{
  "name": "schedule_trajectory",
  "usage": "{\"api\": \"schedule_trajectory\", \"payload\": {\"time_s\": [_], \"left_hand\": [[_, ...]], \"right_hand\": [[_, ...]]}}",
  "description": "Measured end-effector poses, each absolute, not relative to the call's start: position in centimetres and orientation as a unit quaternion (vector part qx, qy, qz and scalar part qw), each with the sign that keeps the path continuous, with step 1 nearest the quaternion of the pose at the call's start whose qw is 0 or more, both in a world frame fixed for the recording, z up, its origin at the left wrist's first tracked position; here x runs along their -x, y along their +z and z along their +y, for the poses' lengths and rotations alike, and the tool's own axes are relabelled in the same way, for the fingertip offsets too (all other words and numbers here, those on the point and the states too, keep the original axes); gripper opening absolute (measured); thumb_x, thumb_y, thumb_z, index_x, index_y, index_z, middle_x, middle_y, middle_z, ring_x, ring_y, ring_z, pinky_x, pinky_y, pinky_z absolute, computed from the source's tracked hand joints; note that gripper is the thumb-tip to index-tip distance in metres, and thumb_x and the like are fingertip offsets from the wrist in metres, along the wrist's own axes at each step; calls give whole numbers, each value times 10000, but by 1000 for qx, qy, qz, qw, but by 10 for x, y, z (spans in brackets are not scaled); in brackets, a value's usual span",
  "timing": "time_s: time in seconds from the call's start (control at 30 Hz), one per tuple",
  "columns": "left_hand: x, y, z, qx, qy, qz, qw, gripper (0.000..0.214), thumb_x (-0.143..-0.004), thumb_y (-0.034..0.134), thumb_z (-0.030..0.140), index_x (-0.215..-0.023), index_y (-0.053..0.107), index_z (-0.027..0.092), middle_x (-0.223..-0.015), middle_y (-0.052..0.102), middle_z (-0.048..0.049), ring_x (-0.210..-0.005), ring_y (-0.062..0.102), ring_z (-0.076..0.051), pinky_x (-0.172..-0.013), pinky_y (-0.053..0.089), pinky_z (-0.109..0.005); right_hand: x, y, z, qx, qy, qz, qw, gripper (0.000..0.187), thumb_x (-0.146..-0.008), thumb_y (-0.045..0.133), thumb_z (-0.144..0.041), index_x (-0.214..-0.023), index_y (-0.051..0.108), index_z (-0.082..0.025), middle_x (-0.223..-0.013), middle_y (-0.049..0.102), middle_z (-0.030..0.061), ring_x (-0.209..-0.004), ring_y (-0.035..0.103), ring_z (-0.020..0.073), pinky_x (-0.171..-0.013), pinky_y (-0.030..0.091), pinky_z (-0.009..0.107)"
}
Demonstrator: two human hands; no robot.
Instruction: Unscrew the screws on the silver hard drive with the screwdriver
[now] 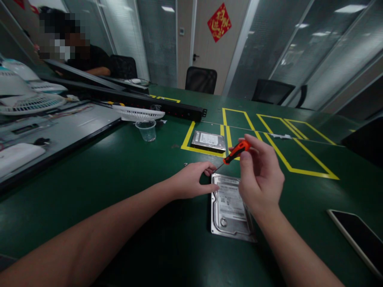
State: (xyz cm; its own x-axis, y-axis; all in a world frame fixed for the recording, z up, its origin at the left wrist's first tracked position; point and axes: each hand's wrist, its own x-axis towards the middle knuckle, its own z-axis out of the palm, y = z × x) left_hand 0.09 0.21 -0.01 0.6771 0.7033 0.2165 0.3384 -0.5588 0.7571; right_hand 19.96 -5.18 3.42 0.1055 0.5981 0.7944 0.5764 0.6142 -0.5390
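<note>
A silver hard drive (231, 203) with a white label lies flat on the green table, its lower right side partly covered by my right wrist. My right hand (261, 175) is closed on the orange and black handle of a screwdriver (236, 152), thumb and fingers pinching its upper end. The shaft slants down to the left, with its tip at the drive's far left corner. My left hand (197, 179) holds that corner: the thumb rests on the label side, and the curled fingers are beside the screwdriver tip. A small metal piece (185, 164), perhaps a screw, lies just beyond my left hand.
A second hard drive (208, 141) lies inside a yellow tape outline. Left of it are a clear plastic cup (146, 130), a white fan grille (138, 113), a long black bar (179, 111) and a large panel (74, 123). A phone (356, 235) lies right. Another person sits far left.
</note>
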Motion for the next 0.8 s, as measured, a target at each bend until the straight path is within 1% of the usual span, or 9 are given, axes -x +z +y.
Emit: {"api": "schedule_trajectory", "payload": {"time_s": [0.07,0.13,0.27,0.4,0.53,0.7,0.8], "left_hand": [[-1,0,2,-845,255,310,354,489,-890,848,370,-1296,662,172,-1196,766,-108,-1105,723,-285,-986,577,-457],[-1,-1,2,-844,255,311,354,497,-890,852,371,-1301,661,167,-1200,767,-109,-1108,723,-285,-986,577,-456],[-1,0,2,-843,257,310,357,490,-883,858,354,-1291,663,164,-1199,767,-107,-1105,723,-282,-992,576,-456],[-1,3,2,-844,250,311,358,453,-893,847,349,-1272,673,174,-1190,770,-107,-1111,725,-286,-994,577,-461],[0,3,1,-844,250,314,356,469,-890,850,359,-1282,671,173,-1206,768,-114,-1115,726,-289,-991,580,-464],[-1,2,1,-844,252,313,355,477,-890,849,356,-1286,667,162,-1199,767,-115,-1114,724,-288,-991,576,-464],[-1,2,1,-844,253,311,357,474,-887,851,355,-1281,669,164,-1190,769,-110,-1103,726,-285,-981,580,-456]], "right_hand": [[-199,34,-50,438,-10,-663,606,419,-1018,641,-244,-1430,636,-320,-1325,709,79,-1111,727,233,-965,625,466],[-199,33,-49,436,-19,-660,612,421,-991,685,-239,-1402,648,-322,-1281,709,68,-1067,719,222,-934,620,448],[-197,33,-48,432,-15,-658,616,440,-969,714,-229,-1394,645,-319,-1275,705,69,-1087,728,235,-943,635,457],[-195,33,-48,418,19,-648,637,425,-969,713,-216,-1379,642,-304,-1266,702,72,-1081,764,237,-973,669,467],[-194,32,-48,416,36,-641,643,419,-955,736,-204,-1353,646,-300,-1264,705,70,-1084,783,239,-977,683,470],[-196,30,-47,417,31,-648,637,503,-961,731,-212,-1433,601,-330,-1295,722,76,-1112,783,248,-982,689,495],[-197,30,-48,418,26,-663,621,483,-987,695,-220,-1448,613,-339,-1343,728,77,-1142,778,256,-1002,684,515]]}}
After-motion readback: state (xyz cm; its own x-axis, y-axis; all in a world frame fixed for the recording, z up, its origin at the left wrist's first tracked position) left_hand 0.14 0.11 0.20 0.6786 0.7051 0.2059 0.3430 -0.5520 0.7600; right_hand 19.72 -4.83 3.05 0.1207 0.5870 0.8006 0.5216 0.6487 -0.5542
